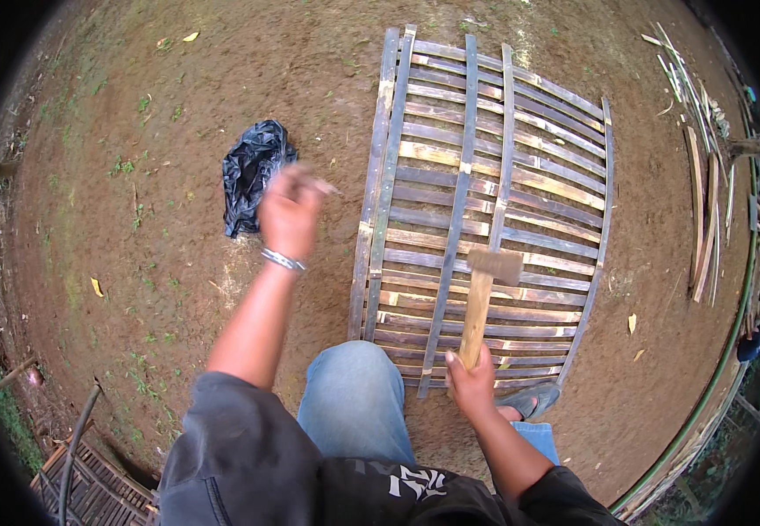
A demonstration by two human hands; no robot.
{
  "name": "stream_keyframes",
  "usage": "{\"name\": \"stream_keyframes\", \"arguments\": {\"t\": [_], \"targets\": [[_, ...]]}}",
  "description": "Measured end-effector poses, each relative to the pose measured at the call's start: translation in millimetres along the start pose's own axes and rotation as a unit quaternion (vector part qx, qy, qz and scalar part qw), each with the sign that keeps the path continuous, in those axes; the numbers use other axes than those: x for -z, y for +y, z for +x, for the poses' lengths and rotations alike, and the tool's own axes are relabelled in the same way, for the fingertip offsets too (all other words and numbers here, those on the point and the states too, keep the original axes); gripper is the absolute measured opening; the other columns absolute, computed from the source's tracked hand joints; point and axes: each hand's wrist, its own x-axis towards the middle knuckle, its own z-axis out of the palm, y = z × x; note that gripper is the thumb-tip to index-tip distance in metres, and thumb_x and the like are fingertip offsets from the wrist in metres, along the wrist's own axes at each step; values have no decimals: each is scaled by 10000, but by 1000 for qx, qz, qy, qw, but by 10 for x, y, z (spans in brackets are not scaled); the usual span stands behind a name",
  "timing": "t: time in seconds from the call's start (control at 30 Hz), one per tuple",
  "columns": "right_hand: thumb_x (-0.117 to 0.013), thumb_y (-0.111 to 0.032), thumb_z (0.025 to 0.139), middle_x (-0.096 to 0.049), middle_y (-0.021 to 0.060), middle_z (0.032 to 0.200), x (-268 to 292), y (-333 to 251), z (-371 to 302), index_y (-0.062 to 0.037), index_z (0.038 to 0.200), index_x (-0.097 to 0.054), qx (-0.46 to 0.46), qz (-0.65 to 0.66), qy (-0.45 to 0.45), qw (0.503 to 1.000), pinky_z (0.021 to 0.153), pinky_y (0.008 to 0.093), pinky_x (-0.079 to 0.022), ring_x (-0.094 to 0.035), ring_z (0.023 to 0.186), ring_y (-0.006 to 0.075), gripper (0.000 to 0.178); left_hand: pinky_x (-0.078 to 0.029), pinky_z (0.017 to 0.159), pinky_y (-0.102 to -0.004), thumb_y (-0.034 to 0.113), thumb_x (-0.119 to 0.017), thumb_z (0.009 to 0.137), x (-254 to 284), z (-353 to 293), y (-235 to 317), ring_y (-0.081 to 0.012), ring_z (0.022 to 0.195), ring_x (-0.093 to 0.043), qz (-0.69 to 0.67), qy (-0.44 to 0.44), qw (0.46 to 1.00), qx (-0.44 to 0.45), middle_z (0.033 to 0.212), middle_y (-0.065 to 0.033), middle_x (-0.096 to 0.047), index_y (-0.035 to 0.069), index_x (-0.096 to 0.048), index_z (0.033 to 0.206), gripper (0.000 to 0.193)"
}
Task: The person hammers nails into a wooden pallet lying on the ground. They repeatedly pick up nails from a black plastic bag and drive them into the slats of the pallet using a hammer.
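Note:
My right hand [471, 382] is wrapped round the wooden handle of a hammer [476, 317]. Its dark, blocky head is raised in front of the lower middle of a slatted bamboo panel [469, 167]. Long strips cross many bowed slats on this panel, which lies on the ground in front of me. My left hand [291, 212], a bracelet at its wrist, is held up between the panel and a crumpled black plastic bag [255, 171], covering part of the bag. Motion smears the left fingers, so whether they hold anything is unclear.
Bare brown soil [178, 289] with small weeds surrounds the panel. Loose bamboo strips [706, 219] lie at the right. Another slatted bamboo piece [99, 486] is at the lower left. My sandalled foot [531, 401] rests by the panel's near right corner.

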Motion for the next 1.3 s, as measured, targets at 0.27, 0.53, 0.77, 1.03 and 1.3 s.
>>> {"name": "stream_keyframes", "arguments": {"t": [0.27,0.53,0.77,1.03,1.3], "targets": [[-676,-34,947,-610,37,865,-440,-486,230,-31,1119,-521,114,95,16,989,531,248,-494,-580,606,88,232,-565,763,-253,22,-769,858,-783,-1603,464,-78,847,-674,-63,-279,927,241,918,-28,-682,-14,-625,1195,369],[-651,-1,946,-621,57,933,-365,-383,223,-13,1211,-469,86,92,11,992,547,255,-508,-593,635,97,322,-560,757,-251,54,-781,860,-741,-1698,477,-88,847,-685,-28,-305,922,236,912,-28,-688,-19,-629,1189,370],[-630,5,955,-615,64,933,-462,-377,223,-18,1203,-458,99,136,8,986,553,254,-514,-590,645,97,303,-563,741,-279,81,-736,923,-859,-1910,383,-119,833,-696,-215,-226,887,340,978,-76,-733,-30,-648,1168,283],[-635,7,953,-615,69,912,-469,-385,296,-16,1188,-449,114,146,3,983,554,254,-516,-590,645,99,301,-507,594,-264,147,-643,1009,-889,-2032,402,-113,671,-619,-370,-195,793,444,869,-70,-710,-37,-701,1042,196],[-670,-3,937,-614,56,902,-351,-270,469,-28,1161,-484,69,131,17,989,539,271,-517,-591,621,111,292,-534,720,-291,182,-707,958,-919,-1619,85,-108,797,-663,-89,-183,950,237,905,-59,-754,14,-745,1000,178]]}}
